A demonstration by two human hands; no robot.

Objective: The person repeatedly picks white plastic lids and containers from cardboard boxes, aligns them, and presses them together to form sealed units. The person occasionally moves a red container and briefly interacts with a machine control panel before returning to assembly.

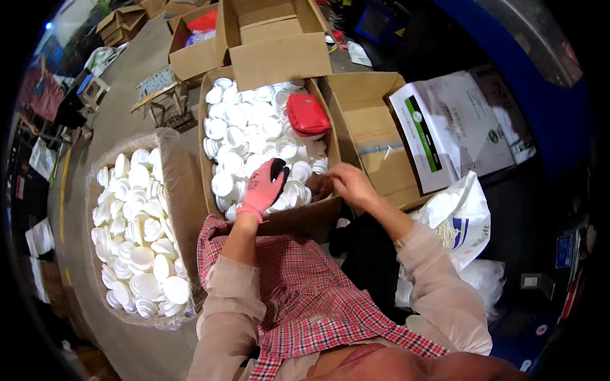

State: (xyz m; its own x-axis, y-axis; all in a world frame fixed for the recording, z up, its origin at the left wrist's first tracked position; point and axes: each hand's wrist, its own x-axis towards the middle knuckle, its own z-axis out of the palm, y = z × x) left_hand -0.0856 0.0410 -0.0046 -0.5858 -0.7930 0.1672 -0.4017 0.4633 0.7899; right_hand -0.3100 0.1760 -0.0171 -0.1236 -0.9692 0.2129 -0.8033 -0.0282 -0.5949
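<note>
In the box [210,133] I've got my gloved left hand [265,188] spread open on the white lids [244,136]; right hand [351,183] curled at the rim, grip unclear.

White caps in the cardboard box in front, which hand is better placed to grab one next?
Probably left: the gloved left hand lies on the white caps, while the bare right hand sits at the cardboard box rim.

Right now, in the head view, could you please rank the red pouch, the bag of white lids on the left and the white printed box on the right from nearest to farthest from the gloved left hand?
1. Red pouch: just above the left hand, in the same carton.
2. Bag of white lids: to the hand's left, beside the carton.
3. White printed box: far right, past the bare right hand.
</note>
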